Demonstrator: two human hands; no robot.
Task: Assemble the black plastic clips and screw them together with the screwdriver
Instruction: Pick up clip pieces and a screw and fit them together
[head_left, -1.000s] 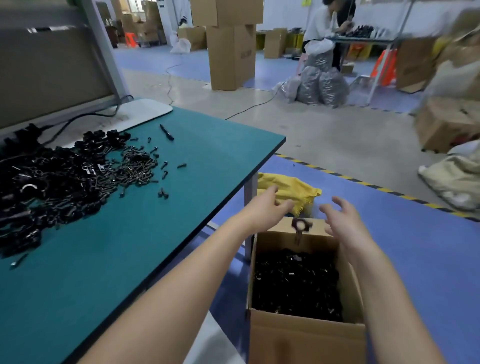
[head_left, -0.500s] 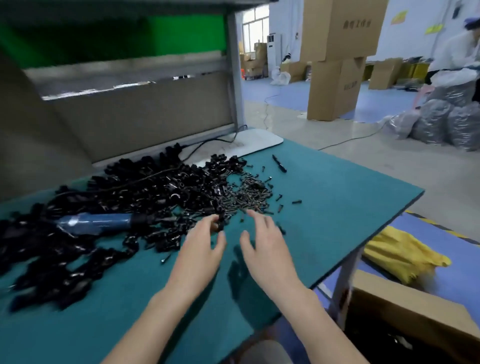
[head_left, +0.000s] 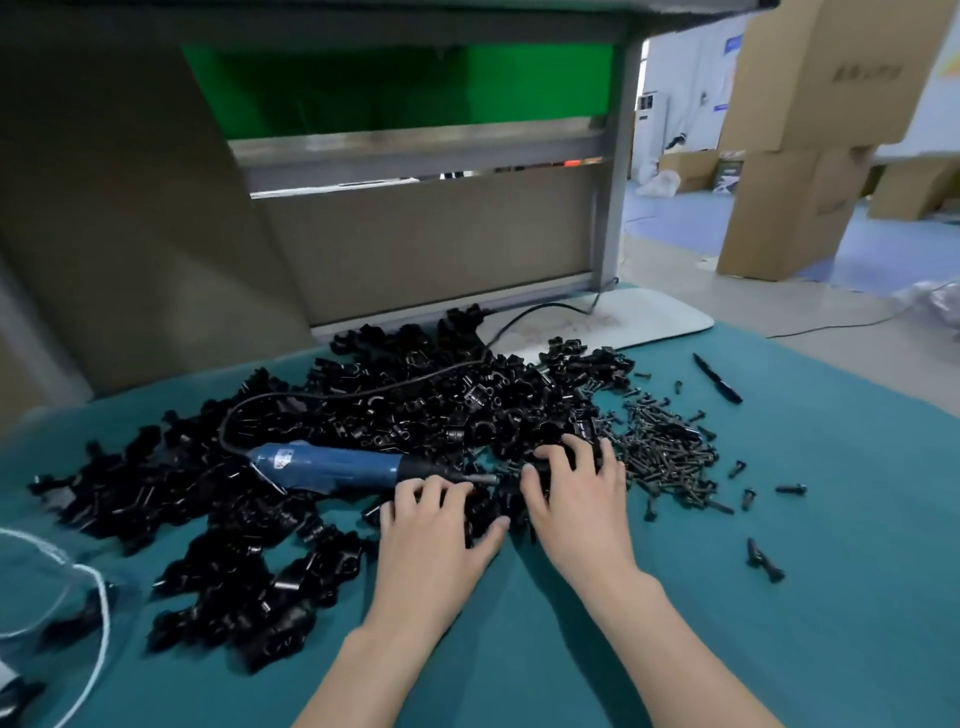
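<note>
Now both hands, hovering a moment ago, have sunk into the heap, so picking parts begins. The screwdriver (head_left: 332, 470) lies untouched among the clips (head_left: 395, 410) on the tabletop (head_left: 779, 597). The left grip (head_left: 436, 525) and right grip (head_left: 576, 499) curl onto clips, perhaps pinching some; I cannot tell. Screws (head_left: 670, 452) lie beside them.

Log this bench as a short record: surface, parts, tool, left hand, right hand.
surface: teal table
parts: big pile of black clips; heap of screws at its right edge
tool: blue screwdriver lying on the clips, corded, not held
left hand: fingers curled onto clips by the screwdriver tip; grip unclear
right hand: fingers curled onto clips beside the screws; grip unclear
</note>
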